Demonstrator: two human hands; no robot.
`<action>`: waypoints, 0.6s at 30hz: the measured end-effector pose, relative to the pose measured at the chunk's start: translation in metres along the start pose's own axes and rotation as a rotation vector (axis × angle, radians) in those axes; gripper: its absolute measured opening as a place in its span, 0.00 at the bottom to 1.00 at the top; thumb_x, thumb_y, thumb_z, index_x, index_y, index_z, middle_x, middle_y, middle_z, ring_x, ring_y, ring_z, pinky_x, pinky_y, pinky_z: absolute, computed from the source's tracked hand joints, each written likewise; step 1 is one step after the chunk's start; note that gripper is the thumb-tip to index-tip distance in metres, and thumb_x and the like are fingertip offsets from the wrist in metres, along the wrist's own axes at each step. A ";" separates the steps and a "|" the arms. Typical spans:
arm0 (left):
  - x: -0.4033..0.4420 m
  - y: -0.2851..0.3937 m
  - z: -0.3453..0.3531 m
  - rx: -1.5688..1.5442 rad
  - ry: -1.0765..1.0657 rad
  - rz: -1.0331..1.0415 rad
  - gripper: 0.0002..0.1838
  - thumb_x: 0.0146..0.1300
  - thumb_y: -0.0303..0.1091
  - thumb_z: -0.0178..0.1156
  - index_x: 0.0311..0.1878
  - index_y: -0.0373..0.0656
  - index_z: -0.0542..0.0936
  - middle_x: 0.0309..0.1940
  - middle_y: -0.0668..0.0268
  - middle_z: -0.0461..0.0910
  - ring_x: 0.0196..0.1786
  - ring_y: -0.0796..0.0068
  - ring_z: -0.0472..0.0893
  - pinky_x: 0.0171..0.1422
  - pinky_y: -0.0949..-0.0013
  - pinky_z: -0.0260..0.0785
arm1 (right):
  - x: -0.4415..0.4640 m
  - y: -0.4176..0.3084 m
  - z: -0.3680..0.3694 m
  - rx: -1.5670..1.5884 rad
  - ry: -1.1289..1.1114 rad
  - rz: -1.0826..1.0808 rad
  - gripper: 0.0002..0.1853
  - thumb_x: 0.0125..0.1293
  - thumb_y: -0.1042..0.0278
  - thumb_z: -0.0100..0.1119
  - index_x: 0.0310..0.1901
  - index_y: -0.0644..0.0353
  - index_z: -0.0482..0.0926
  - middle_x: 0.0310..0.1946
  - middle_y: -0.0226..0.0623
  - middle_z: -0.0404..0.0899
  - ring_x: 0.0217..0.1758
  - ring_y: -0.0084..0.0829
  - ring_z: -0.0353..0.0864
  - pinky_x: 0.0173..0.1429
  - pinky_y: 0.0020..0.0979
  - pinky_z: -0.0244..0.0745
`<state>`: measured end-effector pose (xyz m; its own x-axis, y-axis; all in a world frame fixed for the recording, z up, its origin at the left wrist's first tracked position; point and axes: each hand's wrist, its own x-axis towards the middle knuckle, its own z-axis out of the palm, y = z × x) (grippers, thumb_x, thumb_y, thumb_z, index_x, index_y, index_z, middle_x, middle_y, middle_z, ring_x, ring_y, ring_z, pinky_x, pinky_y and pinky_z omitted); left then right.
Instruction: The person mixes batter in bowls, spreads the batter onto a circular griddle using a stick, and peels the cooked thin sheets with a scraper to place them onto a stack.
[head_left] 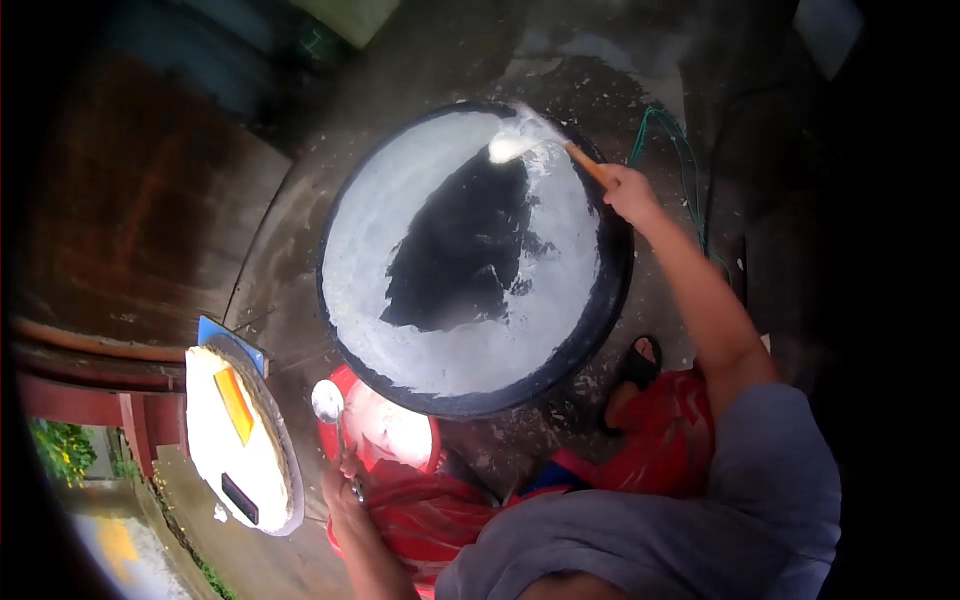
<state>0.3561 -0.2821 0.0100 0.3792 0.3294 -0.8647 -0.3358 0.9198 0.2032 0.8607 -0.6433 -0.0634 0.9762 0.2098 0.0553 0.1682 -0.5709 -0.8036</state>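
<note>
Grey shirt (640, 545) up close, right hand (628, 193) pinching a spreader (588, 165), left hand (346, 478) a ladle (327, 400). White coat (440, 365) runs nearly to the pan (613, 280) edge; dark middle (455, 245) uncoated.

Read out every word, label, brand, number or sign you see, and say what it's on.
No text can be read.
Round pan, ladle, red bucket, wooden-handled tool: no lettering visible.
Dark rectangle and yellow block: too small and blurred to tell whether anything is printed.
</note>
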 end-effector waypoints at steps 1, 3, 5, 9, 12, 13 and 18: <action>0.003 0.004 -0.005 0.009 -0.031 -0.011 0.12 0.68 0.33 0.39 0.40 0.31 0.67 0.20 0.68 0.67 0.17 0.80 0.67 0.19 0.78 0.64 | -0.005 -0.006 0.000 -0.003 0.004 0.062 0.16 0.59 0.71 0.45 0.48 0.53 0.78 0.42 0.42 0.79 0.44 0.45 0.77 0.47 0.33 0.71; 0.005 0.008 -0.010 0.014 -0.072 -0.023 0.16 0.69 0.36 0.39 0.44 0.28 0.68 0.23 0.68 0.67 0.17 0.80 0.67 0.19 0.78 0.64 | -0.030 -0.028 0.010 0.078 -0.200 0.210 0.16 0.61 0.72 0.46 0.49 0.53 0.78 0.36 0.42 0.80 0.37 0.39 0.79 0.44 0.33 0.72; 0.004 0.008 -0.016 0.010 -0.141 -0.062 0.16 0.69 0.34 0.40 0.44 0.28 0.68 0.23 0.67 0.67 0.18 0.80 0.67 0.19 0.78 0.64 | -0.051 -0.077 -0.001 0.225 -0.343 0.447 0.15 0.62 0.71 0.48 0.50 0.53 0.77 0.31 0.41 0.79 0.31 0.31 0.78 0.41 0.33 0.72; 0.002 0.010 -0.027 -0.001 -0.191 -0.101 0.18 0.70 0.37 0.38 0.45 0.27 0.68 0.22 0.66 0.67 0.18 0.79 0.67 0.20 0.78 0.64 | -0.033 -0.044 0.029 0.198 -0.100 0.218 0.16 0.61 0.69 0.50 0.51 0.49 0.76 0.35 0.43 0.80 0.35 0.36 0.79 0.42 0.33 0.73; 0.002 0.010 -0.034 0.018 -0.172 -0.052 0.21 0.71 0.40 0.37 0.45 0.27 0.67 0.22 0.66 0.67 0.19 0.78 0.67 0.20 0.77 0.64 | -0.062 -0.065 0.053 -0.044 -0.192 0.065 0.17 0.61 0.66 0.51 0.51 0.42 0.77 0.39 0.42 0.80 0.39 0.38 0.80 0.44 0.34 0.73; 0.002 0.012 -0.037 -0.007 -0.193 -0.084 0.22 0.71 0.41 0.36 0.44 0.26 0.68 0.23 0.65 0.67 0.19 0.77 0.68 0.21 0.75 0.64 | -0.067 -0.069 0.056 -0.037 -0.247 0.106 0.17 0.60 0.64 0.49 0.50 0.37 0.77 0.41 0.39 0.79 0.43 0.40 0.79 0.45 0.34 0.73; -0.001 0.017 -0.046 -0.013 -0.232 -0.107 0.23 0.71 0.42 0.35 0.44 0.26 0.68 0.25 0.65 0.68 0.19 0.77 0.67 0.21 0.75 0.64 | -0.086 -0.050 0.020 -0.245 -0.003 0.162 0.16 0.62 0.60 0.47 0.51 0.35 0.77 0.44 0.36 0.79 0.45 0.40 0.79 0.48 0.35 0.73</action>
<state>0.3101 -0.2768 -0.0068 0.6003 0.2723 -0.7520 -0.2934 0.9497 0.1096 0.7653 -0.6170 -0.0402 0.9926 0.1025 -0.0647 0.0384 -0.7721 -0.6343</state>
